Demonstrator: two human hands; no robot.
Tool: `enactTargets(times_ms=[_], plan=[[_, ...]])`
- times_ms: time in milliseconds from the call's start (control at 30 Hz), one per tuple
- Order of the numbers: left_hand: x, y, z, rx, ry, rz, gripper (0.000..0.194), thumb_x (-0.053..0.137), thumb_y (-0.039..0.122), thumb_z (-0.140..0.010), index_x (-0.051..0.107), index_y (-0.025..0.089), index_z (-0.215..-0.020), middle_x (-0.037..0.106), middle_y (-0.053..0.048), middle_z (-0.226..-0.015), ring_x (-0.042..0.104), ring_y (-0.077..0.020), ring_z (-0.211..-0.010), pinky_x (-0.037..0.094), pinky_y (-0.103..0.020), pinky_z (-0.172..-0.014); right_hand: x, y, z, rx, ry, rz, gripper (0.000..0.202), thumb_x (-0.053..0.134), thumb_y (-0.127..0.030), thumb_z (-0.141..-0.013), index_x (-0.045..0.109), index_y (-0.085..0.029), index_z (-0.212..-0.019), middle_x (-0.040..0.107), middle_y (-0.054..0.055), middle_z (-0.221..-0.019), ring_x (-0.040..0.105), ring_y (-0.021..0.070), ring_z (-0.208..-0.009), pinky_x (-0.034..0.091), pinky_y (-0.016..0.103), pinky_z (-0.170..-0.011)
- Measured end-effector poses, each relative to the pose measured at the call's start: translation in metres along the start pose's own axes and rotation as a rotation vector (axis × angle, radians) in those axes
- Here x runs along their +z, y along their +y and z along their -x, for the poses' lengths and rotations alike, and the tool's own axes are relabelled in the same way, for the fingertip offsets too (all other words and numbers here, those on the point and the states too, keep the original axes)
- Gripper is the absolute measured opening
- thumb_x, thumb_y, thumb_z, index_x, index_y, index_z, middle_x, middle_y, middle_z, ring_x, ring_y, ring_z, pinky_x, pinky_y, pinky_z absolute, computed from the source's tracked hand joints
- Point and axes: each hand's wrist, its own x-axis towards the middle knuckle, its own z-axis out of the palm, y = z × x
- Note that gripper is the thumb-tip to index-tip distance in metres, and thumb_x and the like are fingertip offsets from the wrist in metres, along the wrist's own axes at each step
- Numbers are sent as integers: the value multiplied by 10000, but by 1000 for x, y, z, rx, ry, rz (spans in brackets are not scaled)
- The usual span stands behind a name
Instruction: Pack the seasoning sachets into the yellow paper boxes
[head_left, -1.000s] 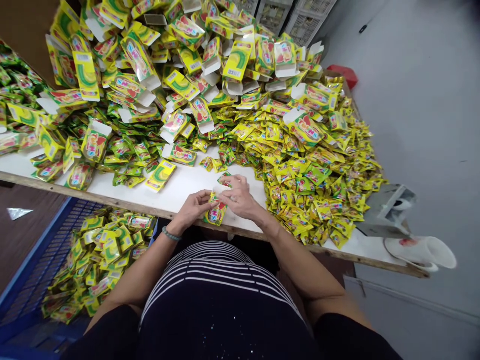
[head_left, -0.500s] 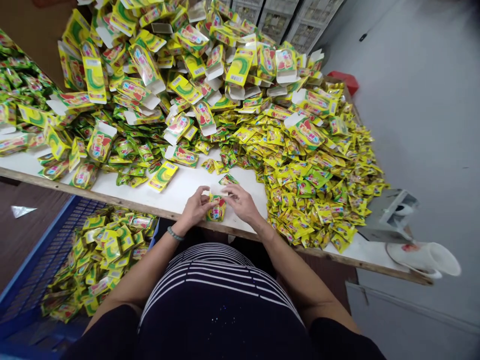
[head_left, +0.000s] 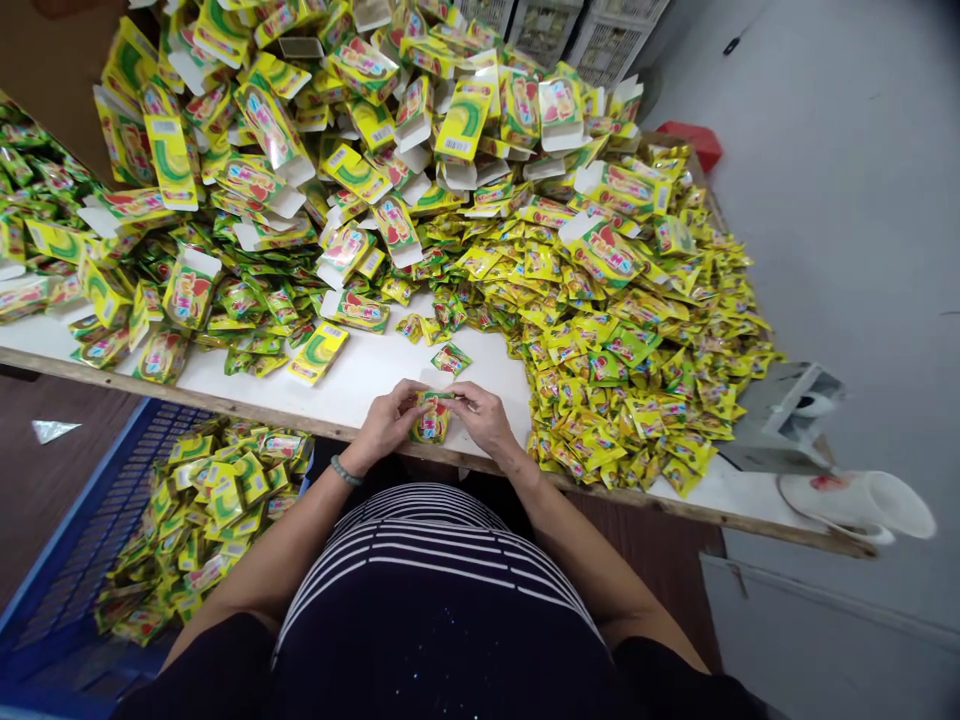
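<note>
Close to the table's front edge, a small yellow and green candy box (head_left: 430,424) is gripped between my two hands. My left hand (head_left: 390,420), with a beaded bracelet on the wrist, pinches the box's left side. The fingers of my right hand (head_left: 480,412) close on its upper right corner. A whitish flap (head_left: 435,377) shows at the far end of the box. Just beyond it lies a single green sachet (head_left: 451,358). Another candy box (head_left: 319,352) rests on the table to the left.
Open candy boxes (head_left: 360,170) are heaped at the back, with yellow sachets (head_left: 615,390) piled on the right. A blue crate (head_left: 45,600) of packed boxes stands below left. A grey metal device (head_left: 780,415) and a white mug (head_left: 862,505) occupy the table's right end.
My right hand has come down and inward onto the box's top end, where the flap stood up higher before. The camera view has shifted slightly.
</note>
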Motion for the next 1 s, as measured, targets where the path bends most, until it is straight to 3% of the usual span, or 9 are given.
enactTargets(times_ms=[167, 333, 467, 600, 733, 833, 1000], plan=[[1, 8, -1, -42, -54, 130, 302, 602, 433, -877, 496, 211, -1053, 703, -23, -930, 659, -153, -840, 504, -274, -778, -8, -9, -11, 26, -23, 94, 370, 687, -387, -825, 698, -224, -1156, 761, 53, -964, 687, 181, -819, 552, 325, -792], [-1, 7, -1, -122, -6, 337, 509, 726, 429, -771, 379, 234, -1089, 688, -1, -841, 659, -140, -767, 487, -247, -721, -8, -29, -12, -101, -157, 277, 250, 559, -351, -935, 784, -266, -1007, 776, 50, -1038, 713, 215, -938, 539, 363, -871], [0, 5, -2, -129, -16, 371, 531, 734, 426, -762, 367, 239, -1097, 717, -26, -892, 683, -159, -819, 501, -262, -748, -6, -36, -11, -137, -167, 386, 181, 640, -300, -890, 793, -291, -987, 783, 30, -1006, 704, 234, -953, 520, 400, -896], [1, 4, -2, -133, -38, 362, 521, 725, 423, -774, 379, 233, -1114, 731, -45, -918, 697, -179, -852, 511, -275, -762, -10, -35, -19, 4, -120, 340, 129, 695, -300, -838, 810, -280, -896, 792, 31, -912, 717, 233, -835, 537, 374, -797], [0, 4, -1, -96, -64, 265, 494, 685, 421, -818, 399, 224, -1169, 731, -35, -907, 692, -181, -854, 506, -270, -754, -17, -35, -34, 96, -231, 306, 164, 692, -372, -825, 813, -262, -842, 785, 10, -785, 710, 212, -729, 509, 303, -646], [-1, 3, 0, -62, -54, 159, 479, 647, 427, -852, 421, 217, -1219, 724, -11, -852, 675, -170, -795, 489, -255, -719, -16, -37, -38, -13, -283, 473, 166, 660, -334, -858, 804, -253, -843, 773, 14, -760, 689, 197, -706, 477, 299, -660], [-1, -1, -1, -36, -34, 73, 462, 642, 436, -856, 470, 207, -1219, 730, -5, -822, 647, -159, -719, 470, -249, -687, -11, -37, -36, -189, -262, 668, 229, 552, -231, -923, 777, -222, -880, 755, 55, -804, 672, 207, -763, 460, 323, -759]])
